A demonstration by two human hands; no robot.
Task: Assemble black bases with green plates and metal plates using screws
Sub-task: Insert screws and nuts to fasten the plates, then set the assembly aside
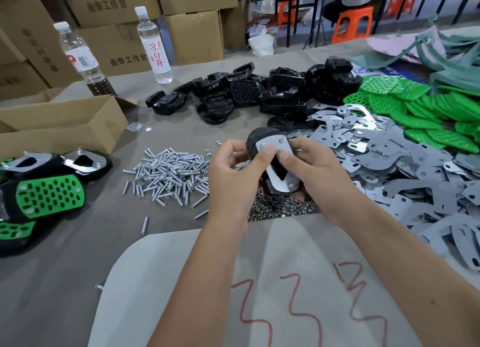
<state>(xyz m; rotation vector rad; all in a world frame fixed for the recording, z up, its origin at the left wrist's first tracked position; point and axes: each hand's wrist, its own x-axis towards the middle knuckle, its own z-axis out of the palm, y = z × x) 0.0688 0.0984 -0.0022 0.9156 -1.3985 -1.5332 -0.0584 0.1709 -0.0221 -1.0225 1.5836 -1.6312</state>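
Both hands hold one black base with a metal plate on it, above the nut pile.

I see my left hand (235,174) and right hand (313,176) meeting at mid-tabletop (78,255), fingers curled round a black base (259,139) that is lifted and tilted, with a shiny metal plate (276,149) on its upper face; both thumbs press on that plate. A small screw end (281,139) shows at the plate's far corner. Just under the hands lies a heap of nuts (280,206), and to the left of it a pile of loose screws (168,176). Spare black bases (246,92) are heaped far centre, grey metal plates (389,170) spread to the right, green plates (420,107) far right. Finished units (49,188) lie at the left edge beside an open cardboard box (65,128).
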